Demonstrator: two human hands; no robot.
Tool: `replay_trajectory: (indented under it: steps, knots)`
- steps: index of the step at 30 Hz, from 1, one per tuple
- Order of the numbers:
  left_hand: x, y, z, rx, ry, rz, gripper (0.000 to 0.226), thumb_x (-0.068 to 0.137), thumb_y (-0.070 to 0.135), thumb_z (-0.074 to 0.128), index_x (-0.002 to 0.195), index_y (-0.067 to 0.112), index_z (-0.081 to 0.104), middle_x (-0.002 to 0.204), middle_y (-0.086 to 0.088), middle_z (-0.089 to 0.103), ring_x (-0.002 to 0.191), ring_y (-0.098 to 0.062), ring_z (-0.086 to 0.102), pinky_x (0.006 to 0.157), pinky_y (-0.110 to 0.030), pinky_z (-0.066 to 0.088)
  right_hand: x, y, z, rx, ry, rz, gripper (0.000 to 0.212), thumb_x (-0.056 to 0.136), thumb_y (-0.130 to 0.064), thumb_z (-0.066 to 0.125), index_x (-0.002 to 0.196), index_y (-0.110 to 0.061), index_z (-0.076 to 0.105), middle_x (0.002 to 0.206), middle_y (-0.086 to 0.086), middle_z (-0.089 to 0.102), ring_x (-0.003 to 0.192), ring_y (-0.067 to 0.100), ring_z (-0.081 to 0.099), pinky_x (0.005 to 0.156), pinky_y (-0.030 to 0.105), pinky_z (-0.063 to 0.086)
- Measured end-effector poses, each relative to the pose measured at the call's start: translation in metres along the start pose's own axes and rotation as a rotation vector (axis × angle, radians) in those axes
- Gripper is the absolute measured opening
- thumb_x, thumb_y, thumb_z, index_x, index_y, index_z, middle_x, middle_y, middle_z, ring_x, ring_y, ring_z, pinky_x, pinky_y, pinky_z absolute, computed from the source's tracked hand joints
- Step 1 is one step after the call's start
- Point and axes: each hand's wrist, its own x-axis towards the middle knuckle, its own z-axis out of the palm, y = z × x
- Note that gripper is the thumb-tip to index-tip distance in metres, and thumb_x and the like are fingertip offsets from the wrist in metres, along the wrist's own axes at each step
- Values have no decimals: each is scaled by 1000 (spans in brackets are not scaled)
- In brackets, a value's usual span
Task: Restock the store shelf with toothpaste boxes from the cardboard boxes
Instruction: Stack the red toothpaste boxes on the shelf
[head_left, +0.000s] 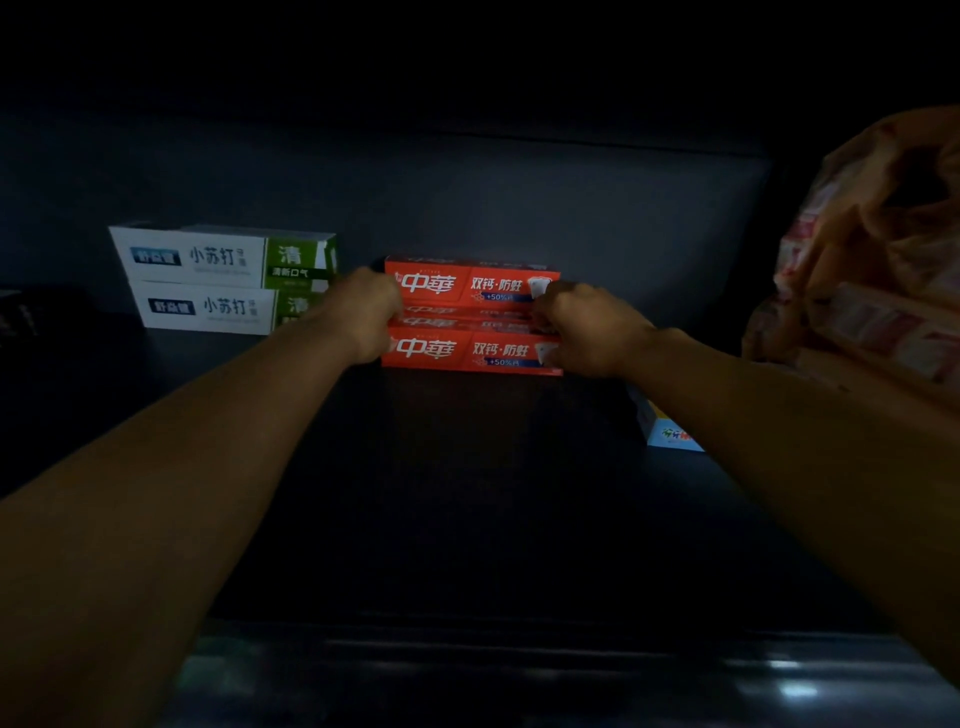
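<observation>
Your left hand (366, 317) and right hand (587, 330) are each curled round one end of the red toothpaste boxes (470, 317), which sit stacked deep on the dark shelf (467, 493), near its back panel. At least 2 red fronts show; a thin strip between them may be a third box, unclear in this light.

Assessment: these cartons look light and rigid along their length but thin-walled, so hard squeezing could dent the end flaps. The glossy faces may let the stack shear; hold both ends with even inward pressure.

The white-and-green boxes (223, 278) stand just left, apart from your stack.
</observation>
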Motion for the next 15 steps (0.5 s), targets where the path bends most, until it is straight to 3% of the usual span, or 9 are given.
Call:
replay_trajectory:
  steps: [8,15]
  knots:
    - [2,0,-3,10,-24,-1,37,79,10,73,115,10,65,117,-8,63,107,-21,60,93,-34,47,7,0,-1,-10,-16,2,44,85,-26,68,123,-11,52,133,9,49,118,23,49,97,36,42]
    - [-21,4,-25,51,-7,59,35,77,13,76,111,12,66,111,-9,63,98,-22,61,89,-36,51,-8,-13,-15,-39,2,-17,55,84,-27,69,132,-12,47,136,10,47,122,25,49,99,36,43]
